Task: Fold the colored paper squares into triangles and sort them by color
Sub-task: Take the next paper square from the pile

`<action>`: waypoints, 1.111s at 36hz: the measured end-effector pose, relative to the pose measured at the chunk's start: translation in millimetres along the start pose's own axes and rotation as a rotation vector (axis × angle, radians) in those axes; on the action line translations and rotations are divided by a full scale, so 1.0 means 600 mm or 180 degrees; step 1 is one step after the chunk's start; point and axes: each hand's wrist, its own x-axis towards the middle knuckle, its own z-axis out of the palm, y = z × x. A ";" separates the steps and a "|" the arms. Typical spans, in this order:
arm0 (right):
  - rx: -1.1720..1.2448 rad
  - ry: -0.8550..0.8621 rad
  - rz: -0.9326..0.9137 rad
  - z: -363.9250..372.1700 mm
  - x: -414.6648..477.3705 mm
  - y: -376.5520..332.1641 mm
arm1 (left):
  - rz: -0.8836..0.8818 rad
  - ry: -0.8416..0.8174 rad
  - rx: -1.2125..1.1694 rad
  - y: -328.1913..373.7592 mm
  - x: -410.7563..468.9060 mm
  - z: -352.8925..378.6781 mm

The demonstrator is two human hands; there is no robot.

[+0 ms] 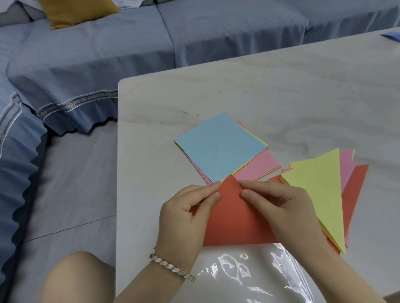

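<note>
Head view, the only one:

- Hands: 2, both on the same sheet. Left hand (pixel 184 219) pinches the left slope of the red paper (pixel 234 221) just under its tip, thumb on top. Right hand (pixel 278 205) pinches the right side of the tip with its fingers (pixel 247 193) curled onto the paper.
- Red paper: 1 in hand, triangle shape, at the near-left part of the tabletop (pixel 294 99). Tip points away from the person and overlaps the near corner of the square stack. Long edge is nearest the person and runs left-right, slightly raised at the right.
- Square stack (pixel 218 148): 1, just beyond the red tip, lying corner-on. Blue sheet on top, pink and yellow edges under it. Sheet count: cannot tell.
- Triangle pile (pixel 320 189): 1, right of the hands, partly under the right wrist. Yellow on top, pink and red showing beneath, colours mixed. Yellow's long axis runs far-to-near.
- Clear plastic sleeve (pixel 256 275): 1, on the near edge, under the red paper's long edge.
- Bracelet (pixel 173 267): 1, on the left wrist.
</note>
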 end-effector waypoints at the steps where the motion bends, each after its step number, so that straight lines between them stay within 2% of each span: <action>1: 0.0014 -0.0023 0.0013 0.000 0.000 0.000 | -0.0013 0.0001 0.0021 0.000 -0.001 0.000; 7: -0.0091 -0.0212 -0.0019 -0.007 0.003 0.000 | -0.0180 0.0004 0.0056 0.006 -0.003 -0.004; 11: -0.0638 -0.1029 -0.0108 -0.019 0.009 -0.009 | -0.0628 -0.0378 -0.0154 0.013 -0.001 -0.009; 14: -0.1175 -0.1565 -0.0219 -0.027 0.019 -0.017 | -0.0697 -0.0921 0.0195 0.011 0.000 -0.016; 17: -0.1749 -0.1840 -0.0455 -0.025 0.033 -0.022 | -0.0717 -0.0967 0.0409 0.007 0.000 -0.018; 18: -0.1983 -0.1764 -0.0645 -0.022 0.037 -0.021 | -0.0762 -0.0853 0.0360 0.006 0.000 -0.017; 20: -0.2409 -0.1240 -0.1317 -0.013 0.044 -0.007 | -0.0991 -0.0488 0.0012 -0.001 0.004 -0.015; 22: -0.2537 -0.0792 -0.1597 0.000 0.046 0.006 | -0.1336 -0.0057 -0.0388 -0.016 0.014 -0.012; 26: -0.2533 -0.0851 -0.1455 0.030 0.041 0.033 | -0.1785 0.0515 -0.0408 -0.066 0.033 -0.006; 29: -0.3091 -0.1330 -0.1207 0.046 0.030 0.078 | -0.1842 0.0574 -0.0046 -0.100 0.037 0.003; 32: -0.3589 -0.1702 -0.0692 0.045 0.015 0.119 | -0.1663 0.0541 0.0435 -0.118 0.036 0.007; 36: -0.3817 -0.1548 -0.0471 0.030 -0.001 0.147 | -0.1482 0.0379 0.0759 -0.125 0.037 0.007; 40: -0.4034 -0.1364 -0.0526 0.026 0.013 0.146 | -0.1450 0.0289 0.0862 -0.130 0.041 0.004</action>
